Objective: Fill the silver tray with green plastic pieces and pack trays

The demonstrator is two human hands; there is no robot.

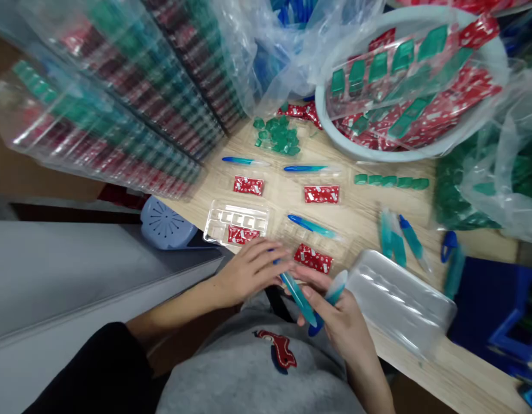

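Observation:
My left hand has its fingers closed about the dark upper end of a blue-and-teal pen, which slants down to the right in front of my shirt. Close beside it, my right hand grips a second pen with a whitish end, thumb across it; its fingers also lie behind the first pen. Just beyond my hands is a clear plastic tray with a red patterned packet. Another red packet and a pen sit in a tray near my right fingertips.
Stacked filled trays rise at the left. A pale tub holds red packets and green pieces. Loose green pieces lie at the back. Several pens, a clear tray cover and a dark blue box are at the right.

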